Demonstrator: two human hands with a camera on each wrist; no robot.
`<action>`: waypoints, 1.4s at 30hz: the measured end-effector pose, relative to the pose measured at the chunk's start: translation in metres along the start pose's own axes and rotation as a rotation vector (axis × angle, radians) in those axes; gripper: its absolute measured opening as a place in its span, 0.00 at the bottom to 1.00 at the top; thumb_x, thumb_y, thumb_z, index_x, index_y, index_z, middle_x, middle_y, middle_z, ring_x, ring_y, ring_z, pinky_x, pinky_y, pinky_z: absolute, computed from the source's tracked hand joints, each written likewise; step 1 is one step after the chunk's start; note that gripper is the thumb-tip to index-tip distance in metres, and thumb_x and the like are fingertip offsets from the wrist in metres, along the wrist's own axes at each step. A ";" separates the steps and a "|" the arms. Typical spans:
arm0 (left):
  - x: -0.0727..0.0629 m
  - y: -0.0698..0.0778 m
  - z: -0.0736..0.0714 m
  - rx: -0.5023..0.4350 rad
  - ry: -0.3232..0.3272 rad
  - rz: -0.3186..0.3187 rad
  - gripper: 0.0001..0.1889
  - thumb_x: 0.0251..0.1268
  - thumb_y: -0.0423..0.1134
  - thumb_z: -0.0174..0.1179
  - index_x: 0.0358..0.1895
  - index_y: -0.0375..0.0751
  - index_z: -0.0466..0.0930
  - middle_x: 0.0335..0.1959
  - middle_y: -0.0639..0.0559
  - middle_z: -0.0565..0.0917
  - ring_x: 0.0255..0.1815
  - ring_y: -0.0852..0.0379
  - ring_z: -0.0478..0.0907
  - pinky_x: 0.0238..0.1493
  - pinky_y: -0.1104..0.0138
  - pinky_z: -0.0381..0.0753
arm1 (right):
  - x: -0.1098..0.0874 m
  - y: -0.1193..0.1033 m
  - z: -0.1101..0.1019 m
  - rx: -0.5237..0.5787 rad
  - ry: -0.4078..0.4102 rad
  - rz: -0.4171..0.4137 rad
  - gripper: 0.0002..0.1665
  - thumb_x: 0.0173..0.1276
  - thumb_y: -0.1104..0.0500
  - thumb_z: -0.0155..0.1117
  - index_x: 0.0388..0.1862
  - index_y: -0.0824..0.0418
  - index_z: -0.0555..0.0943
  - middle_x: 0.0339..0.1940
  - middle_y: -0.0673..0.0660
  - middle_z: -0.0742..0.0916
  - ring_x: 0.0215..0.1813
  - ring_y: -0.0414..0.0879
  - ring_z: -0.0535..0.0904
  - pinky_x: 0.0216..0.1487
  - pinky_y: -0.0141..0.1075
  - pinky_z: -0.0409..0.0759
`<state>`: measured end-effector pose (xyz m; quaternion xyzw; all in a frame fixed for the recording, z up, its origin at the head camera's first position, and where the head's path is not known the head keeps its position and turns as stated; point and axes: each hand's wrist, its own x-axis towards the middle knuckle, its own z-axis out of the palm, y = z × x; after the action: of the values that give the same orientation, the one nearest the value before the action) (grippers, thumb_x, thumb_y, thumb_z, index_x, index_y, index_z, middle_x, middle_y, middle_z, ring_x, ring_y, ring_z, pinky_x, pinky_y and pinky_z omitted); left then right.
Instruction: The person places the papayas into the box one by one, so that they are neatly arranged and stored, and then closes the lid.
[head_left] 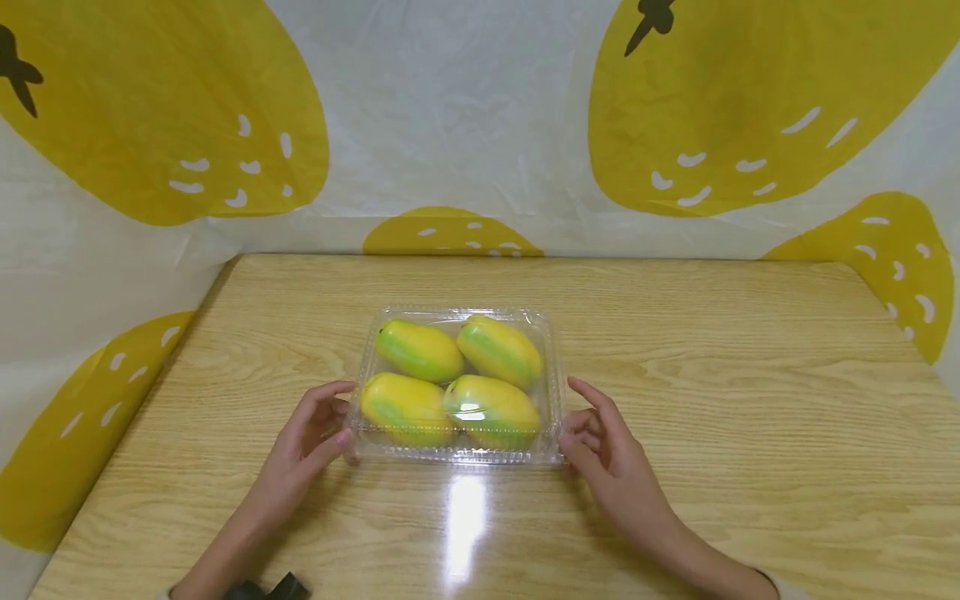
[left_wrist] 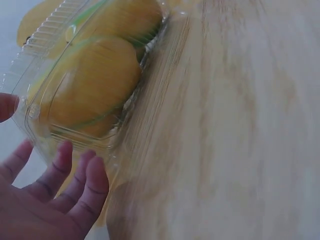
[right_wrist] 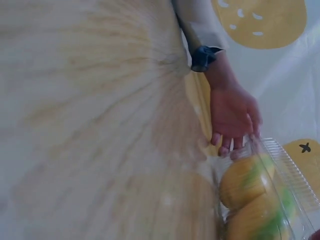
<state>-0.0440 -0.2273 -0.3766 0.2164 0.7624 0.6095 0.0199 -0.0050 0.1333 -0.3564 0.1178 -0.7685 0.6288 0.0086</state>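
A clear plastic clamshell container [head_left: 459,455], lid down, lies in the middle of the head view. Inside are several yellow fruits [head_left: 491,408] with green patches, mango-like in shape, in two rows. My left hand [head_left: 296,446] holds the container's left end, thumb at the near corner and fingers along the side. In the left wrist view its fingertips [left_wrist: 62,150] are spread against the end wall, the thumb at the rim. My right hand [head_left: 615,454] holds the right end with thumb and curled fingers; its index finger stands off the plastic. Only a bit of it shows in the right wrist view.
The container is over a wood-grain table [head_left: 750,350]. White cloth [head_left: 457,108] printed with large yellow fruit hangs behind and at the sides. A black object [head_left: 288,587] is by my left wrist at the lower edge.
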 end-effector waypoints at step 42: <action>-0.004 -0.004 0.026 -0.656 -0.024 -0.017 0.29 0.66 0.18 0.36 0.70 0.41 0.51 0.21 0.52 0.79 0.15 0.56 0.69 0.09 0.62 0.59 | -0.001 0.016 0.005 0.239 -0.026 -0.034 0.42 0.65 0.78 0.48 0.76 0.60 0.50 0.27 0.65 0.81 0.22 0.42 0.74 0.20 0.35 0.77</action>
<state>-0.0335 -0.2051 -0.3883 0.1994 0.5270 0.8197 0.1026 -0.0068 0.1312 -0.3734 0.1390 -0.6860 0.7142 -0.0047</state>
